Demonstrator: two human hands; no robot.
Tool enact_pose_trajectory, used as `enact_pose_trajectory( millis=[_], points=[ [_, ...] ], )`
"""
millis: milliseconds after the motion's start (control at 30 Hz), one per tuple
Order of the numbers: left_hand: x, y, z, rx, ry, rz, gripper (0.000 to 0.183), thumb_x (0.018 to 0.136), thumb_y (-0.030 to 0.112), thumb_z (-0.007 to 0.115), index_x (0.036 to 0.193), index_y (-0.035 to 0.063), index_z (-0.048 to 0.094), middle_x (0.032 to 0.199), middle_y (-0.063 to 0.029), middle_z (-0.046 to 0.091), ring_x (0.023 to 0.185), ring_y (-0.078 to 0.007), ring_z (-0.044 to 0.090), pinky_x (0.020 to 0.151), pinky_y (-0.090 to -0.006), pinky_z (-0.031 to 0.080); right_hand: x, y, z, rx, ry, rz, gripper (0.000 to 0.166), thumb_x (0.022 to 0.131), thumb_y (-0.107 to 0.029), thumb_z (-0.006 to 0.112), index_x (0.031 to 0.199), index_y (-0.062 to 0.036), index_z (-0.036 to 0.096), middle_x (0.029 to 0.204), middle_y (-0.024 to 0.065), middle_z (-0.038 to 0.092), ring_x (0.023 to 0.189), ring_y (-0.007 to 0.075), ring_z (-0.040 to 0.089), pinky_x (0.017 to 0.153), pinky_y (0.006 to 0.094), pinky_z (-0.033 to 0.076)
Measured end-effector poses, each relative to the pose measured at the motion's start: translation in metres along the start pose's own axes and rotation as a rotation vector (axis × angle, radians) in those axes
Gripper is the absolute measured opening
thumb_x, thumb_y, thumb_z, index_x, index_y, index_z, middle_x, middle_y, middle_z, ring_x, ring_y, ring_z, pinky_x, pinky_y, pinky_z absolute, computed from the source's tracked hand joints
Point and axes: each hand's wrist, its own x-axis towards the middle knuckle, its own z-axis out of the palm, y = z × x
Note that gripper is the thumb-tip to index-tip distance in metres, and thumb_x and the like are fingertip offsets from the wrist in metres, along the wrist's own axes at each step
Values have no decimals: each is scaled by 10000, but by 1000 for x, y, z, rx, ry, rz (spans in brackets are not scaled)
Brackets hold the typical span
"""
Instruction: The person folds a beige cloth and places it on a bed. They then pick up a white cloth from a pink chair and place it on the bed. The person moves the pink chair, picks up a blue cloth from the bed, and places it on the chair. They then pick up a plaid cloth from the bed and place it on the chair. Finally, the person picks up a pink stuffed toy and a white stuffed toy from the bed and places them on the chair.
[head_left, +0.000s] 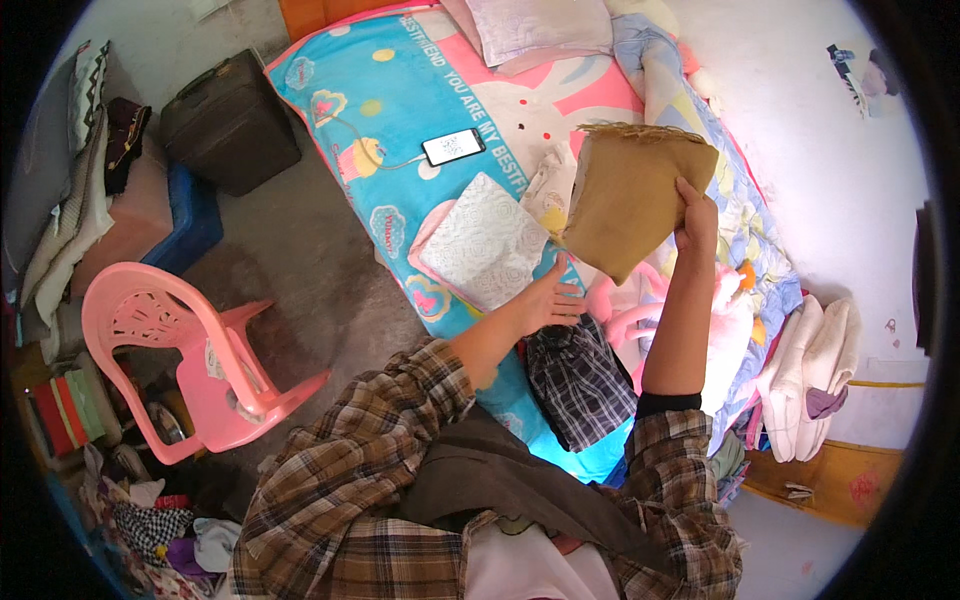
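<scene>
A folded mustard-brown cloth with a fringed edge (637, 195) is held up over the bed by my right hand (697, 214), which grips its right side. My left hand (551, 300) is empty with its fingers apart, below the cloth's lower left corner. Just left of that hand, a folded white patterned cloth (487, 240) lies on a pink one (431, 232). A crumpled pale printed cloth (550, 187) sits behind them, partly hidden by the brown cloth. Nearer to me lies a folded dark plaid garment (577, 382).
A phone (454, 147) with a cable lies on the blue and pink bedspread (397, 82). Pillows (547, 30) are at the far end, pink plush toys (727, 322) at the right. A pink plastic chair (217, 375) and a dark suitcase (232, 124) stand left of the bed.
</scene>
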Motion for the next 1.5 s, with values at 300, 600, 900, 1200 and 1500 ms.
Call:
enact_pose_trajectory(
  millis=[300,600,900,1200,1500],
  points=[
    [-5,94,51,-258,-7,353,449,806,333,508,1116,18,432,1095,-116,491,1005,-266,492,834,-408,418,6,35,-36,519,6,185,308,776,-44,484,1073,18,428,1020,137,524,940,249,524,782,355,462],
    [1,178,39,222,124,422,320,766,90,498,1077,19,475,980,-85,531,834,-175,529,771,-319,431,-23,65,-15,829,-21,145,226,754,-1,482,977,15,453,995,134,514,914,255,516,761,390,466],
    [-80,78,-126,342,515,423,517,773,65,504,1247,38,299,1012,-103,512,834,-169,533,728,-315,443,-182,219,38,1125,30,674,402,716,33,467,1107,-53,422,1114,107,478,994,274,494,808,410,450],
    [-86,0,-193,540,750,383,381,774,244,587,1062,11,497,919,-68,567,820,-156,536,687,-317,437,-208,346,42,954,176,868,294,764,-24,461,1057,-37,436,1079,94,484,979,264,486,827,395,424],
    [-59,19,-158,1280,935,448,347,660,236,666,883,-11,568,787,-96,595,718,-179,565,635,-293,438,-217,241,40,27,-701,1125,335,815,-278,521,969,18,492,757,143,600,641,239,600,577,320,497]
  ],
)
